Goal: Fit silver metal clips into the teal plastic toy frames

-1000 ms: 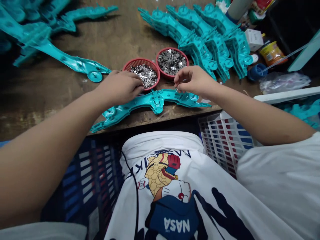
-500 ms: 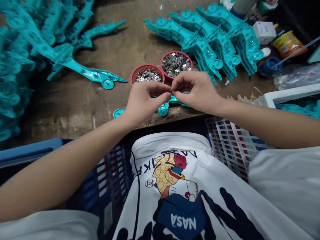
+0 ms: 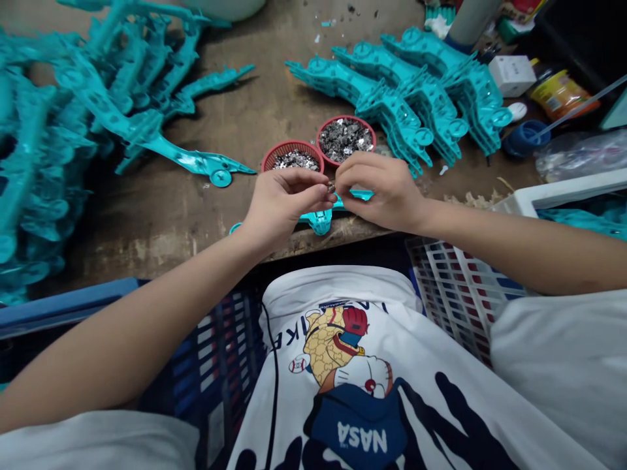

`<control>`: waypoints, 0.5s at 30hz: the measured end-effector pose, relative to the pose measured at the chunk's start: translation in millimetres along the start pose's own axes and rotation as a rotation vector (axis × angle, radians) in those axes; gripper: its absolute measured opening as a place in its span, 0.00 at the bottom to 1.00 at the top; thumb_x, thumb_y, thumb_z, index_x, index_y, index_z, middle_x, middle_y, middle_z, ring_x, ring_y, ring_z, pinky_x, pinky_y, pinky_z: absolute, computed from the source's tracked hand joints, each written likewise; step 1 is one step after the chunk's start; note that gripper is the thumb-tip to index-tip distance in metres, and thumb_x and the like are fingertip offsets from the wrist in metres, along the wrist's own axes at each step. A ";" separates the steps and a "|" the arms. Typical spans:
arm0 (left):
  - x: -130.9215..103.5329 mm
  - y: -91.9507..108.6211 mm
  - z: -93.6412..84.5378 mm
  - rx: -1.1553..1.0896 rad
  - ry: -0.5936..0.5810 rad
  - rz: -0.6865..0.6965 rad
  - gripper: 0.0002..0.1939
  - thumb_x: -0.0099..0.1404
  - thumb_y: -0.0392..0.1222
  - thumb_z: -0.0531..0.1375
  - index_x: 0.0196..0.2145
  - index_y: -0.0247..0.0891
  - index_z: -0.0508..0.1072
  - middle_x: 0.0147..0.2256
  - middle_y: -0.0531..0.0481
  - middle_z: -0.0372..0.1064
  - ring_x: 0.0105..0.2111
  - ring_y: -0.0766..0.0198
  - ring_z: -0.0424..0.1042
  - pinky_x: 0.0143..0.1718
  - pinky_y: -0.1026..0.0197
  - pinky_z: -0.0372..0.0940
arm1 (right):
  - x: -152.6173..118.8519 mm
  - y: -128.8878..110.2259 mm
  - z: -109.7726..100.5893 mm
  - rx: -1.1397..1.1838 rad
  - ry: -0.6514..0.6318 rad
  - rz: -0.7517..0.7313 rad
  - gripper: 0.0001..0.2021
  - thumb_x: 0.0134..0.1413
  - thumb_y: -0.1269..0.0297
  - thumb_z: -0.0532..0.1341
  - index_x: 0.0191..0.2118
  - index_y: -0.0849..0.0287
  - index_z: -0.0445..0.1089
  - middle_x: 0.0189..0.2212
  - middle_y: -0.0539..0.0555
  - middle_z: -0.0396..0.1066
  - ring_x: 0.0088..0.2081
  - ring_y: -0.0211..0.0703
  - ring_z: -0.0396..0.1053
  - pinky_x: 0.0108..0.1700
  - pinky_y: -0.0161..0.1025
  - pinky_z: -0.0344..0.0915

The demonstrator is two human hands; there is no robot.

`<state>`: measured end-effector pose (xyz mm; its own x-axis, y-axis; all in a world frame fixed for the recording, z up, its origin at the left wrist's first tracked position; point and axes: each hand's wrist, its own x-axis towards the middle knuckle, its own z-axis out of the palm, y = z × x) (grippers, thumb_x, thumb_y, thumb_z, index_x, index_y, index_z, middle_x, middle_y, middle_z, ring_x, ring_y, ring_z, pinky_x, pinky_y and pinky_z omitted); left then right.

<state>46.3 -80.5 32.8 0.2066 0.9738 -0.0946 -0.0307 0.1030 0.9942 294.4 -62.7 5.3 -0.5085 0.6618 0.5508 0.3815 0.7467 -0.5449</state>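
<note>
My left hand [image 3: 284, 201] and my right hand [image 3: 382, 190] meet fingertip to fingertip above the table's front edge. Pinched between them is a small metal clip [image 3: 331, 187], mostly covered by the fingers. Beneath the hands lies a turquoise plastic part [image 3: 321, 222], partly hidden by them. Just beyond the fingers stand two round red baskets, the left one [image 3: 267, 161] and the right one [image 3: 371, 145], both filled with small metal clips [image 3: 345, 138].
Turquoise parts [image 3: 44, 150] are heaped at the left; several more [image 3: 406, 98] lie in a row at the right. A white box [image 3: 512, 75], a yellow packet [image 3: 563, 94] and a blue cap [image 3: 526, 138] sit far right. Crates [image 3: 450, 274] flank my lap below the table.
The view has tilted slightly, so the table things appear lower. My fingertips have shifted a little, and the metal clip shows more between them.
</note>
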 end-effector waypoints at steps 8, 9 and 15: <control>-4.5 -1.9 3.6 0.075 0.036 0.032 0.20 0.65 0.57 0.87 0.43 0.41 0.91 0.41 0.45 0.93 0.48 0.44 0.96 0.55 0.45 0.93 | 2.6 -6.8 0.4 0.059 0.004 0.133 0.10 0.75 0.59 0.72 0.56 0.49 0.87 0.48 0.56 0.85 0.50 0.54 0.83 0.59 0.52 0.82; -4.1 -2.5 3.5 0.070 0.043 0.032 0.20 0.65 0.56 0.87 0.43 0.41 0.91 0.41 0.45 0.92 0.47 0.44 0.96 0.55 0.45 0.93 | 3.0 -7.1 0.0 0.065 0.008 0.142 0.09 0.76 0.58 0.72 0.55 0.48 0.88 0.48 0.55 0.85 0.50 0.54 0.83 0.58 0.51 0.82; -3.1 -4.0 4.6 0.026 0.064 0.041 0.15 0.67 0.48 0.84 0.45 0.41 0.90 0.39 0.47 0.90 0.44 0.47 0.95 0.53 0.44 0.93 | 6.5 -12.3 -5.3 0.078 -0.001 0.154 0.06 0.77 0.58 0.72 0.51 0.49 0.87 0.47 0.56 0.85 0.51 0.55 0.83 0.59 0.51 0.82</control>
<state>50.3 -84.8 29.3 0.1424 0.9882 -0.0562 -0.0124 0.0585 0.9982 290.6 -67.2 19.0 -0.4498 0.7679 0.4561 0.3943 0.6289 -0.6701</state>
